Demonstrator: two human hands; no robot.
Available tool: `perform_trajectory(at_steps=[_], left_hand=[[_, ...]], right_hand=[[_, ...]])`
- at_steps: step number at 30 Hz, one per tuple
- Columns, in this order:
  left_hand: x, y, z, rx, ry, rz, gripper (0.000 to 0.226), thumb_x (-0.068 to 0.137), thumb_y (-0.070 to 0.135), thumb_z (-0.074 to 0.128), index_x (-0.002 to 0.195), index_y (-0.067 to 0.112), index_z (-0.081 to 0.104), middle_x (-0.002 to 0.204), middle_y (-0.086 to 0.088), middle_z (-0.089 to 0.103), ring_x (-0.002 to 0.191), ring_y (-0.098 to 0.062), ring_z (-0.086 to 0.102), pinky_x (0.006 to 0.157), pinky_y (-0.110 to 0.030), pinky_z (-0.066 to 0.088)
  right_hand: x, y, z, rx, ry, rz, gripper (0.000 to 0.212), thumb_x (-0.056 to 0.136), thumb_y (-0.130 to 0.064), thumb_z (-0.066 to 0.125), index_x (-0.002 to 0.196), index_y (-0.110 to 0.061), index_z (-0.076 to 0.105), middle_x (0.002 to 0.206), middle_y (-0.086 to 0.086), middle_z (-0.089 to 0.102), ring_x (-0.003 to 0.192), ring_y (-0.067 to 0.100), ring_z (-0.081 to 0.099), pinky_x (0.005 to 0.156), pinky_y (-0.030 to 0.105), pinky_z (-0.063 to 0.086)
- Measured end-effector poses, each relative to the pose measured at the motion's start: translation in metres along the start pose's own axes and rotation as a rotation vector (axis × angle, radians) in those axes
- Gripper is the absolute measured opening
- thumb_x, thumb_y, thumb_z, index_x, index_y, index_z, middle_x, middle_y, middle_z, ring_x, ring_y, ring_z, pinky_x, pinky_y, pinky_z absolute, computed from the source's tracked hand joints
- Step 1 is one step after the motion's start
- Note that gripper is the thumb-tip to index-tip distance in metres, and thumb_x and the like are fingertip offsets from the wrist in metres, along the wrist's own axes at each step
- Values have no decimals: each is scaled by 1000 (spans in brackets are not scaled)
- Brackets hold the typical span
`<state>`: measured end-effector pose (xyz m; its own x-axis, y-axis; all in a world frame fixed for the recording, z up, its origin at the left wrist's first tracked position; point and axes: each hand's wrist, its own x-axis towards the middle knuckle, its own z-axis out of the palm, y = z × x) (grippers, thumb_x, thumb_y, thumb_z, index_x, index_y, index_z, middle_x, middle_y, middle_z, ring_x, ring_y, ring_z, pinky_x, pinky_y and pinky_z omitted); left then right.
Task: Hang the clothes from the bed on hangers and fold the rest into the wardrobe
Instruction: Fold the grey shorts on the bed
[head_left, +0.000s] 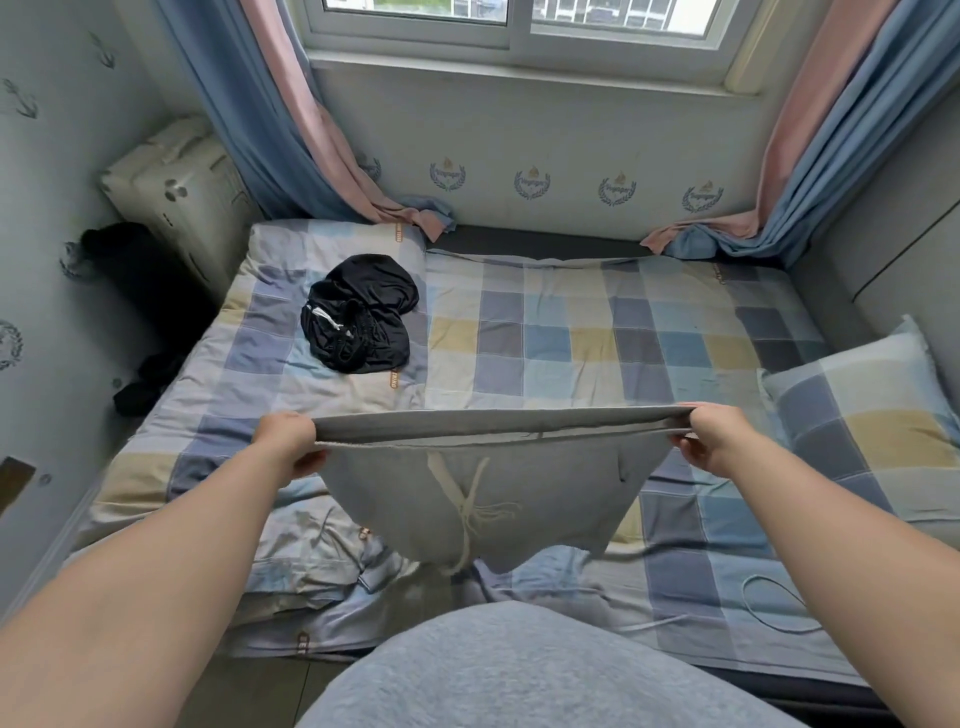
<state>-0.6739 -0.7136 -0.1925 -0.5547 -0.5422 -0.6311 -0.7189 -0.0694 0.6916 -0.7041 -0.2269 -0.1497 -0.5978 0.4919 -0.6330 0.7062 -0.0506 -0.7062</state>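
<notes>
Both grips are closed on one pair of grey shorts (545, 499). The left grip (291, 441) pinches the left end of the waistband (493, 427) and the right grip (711, 434) pinches the right end, so the band is pulled taut between them. The shorts hang in the air above the near half of the bed (571, 332), in front of the person's body, with the legs drooping just over the rumpled sheet.

The hold sits only at the very ends of the band. If either pinch slackens, that side would likely drop and the shorts would land in a heap. The white drawstring (467, 499) dangles from the front in long loose ends. In a fold it could bunch up inside and make a lump, or trail out of the edge. The sheet below is creased, so laying the legs down on it carelessly would probably give a crooked fold. A pile of black clothes (358, 312) lies well apart on the far left of the bed. It is out of the way but is yet to be dealt with.

The shorts are a soft, light grey knit with a wide waist, held open enough to show the inside of the band. The cloth is mostly smooth. A small dark slit near the right side may be a pocket, though I cannot tell for sure
</notes>
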Motion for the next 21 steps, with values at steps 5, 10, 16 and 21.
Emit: perform_trajectory(at_steps=[5, 10, 16, 21], left_hand=[[-5, 7, 1, -215, -55, -162, 28, 95, -3, 26, 79, 12, 43, 67, -6, 35, 57, -15, 39, 33, -14, 40], [-17, 12, 2, -430, -199, -344, 28, 84, -4, 20, 65, 13, 30, 42, -3, 26, 51, -11, 23, 37, -17, 44], [-25, 16, -2, -736, -410, -415, 12, 92, 8, 46, 84, 1, 50, 62, -10, 48, 57, -19, 51, 69, -30, 52], [-37, 27, 7, -797, -464, -172, 25, 91, -11, 35, 89, 1, 56, 87, -12, 57, 79, -18, 61, 82, -25, 54]], right_hand=[[4, -11, -4, 231, -158, 219, 29, 102, -7, 38, 79, -11, 55, 75, 6, 45, 54, 9, 41, 28, 12, 34], [0, -18, -5, 386, -281, 282, 11, 97, -2, 46, 87, -2, 49, 80, 9, 45, 63, 12, 44, 38, 19, 49], [-11, -26, -7, 585, -501, 181, 19, 92, 7, 56, 110, 5, 56, 92, 20, 65, 91, 26, 68, 98, 45, 54], [-19, -31, 3, 458, -502, -67, 23, 95, 17, 42, 94, 4, 61, 77, 15, 72, 70, 18, 74, 79, 34, 61]])
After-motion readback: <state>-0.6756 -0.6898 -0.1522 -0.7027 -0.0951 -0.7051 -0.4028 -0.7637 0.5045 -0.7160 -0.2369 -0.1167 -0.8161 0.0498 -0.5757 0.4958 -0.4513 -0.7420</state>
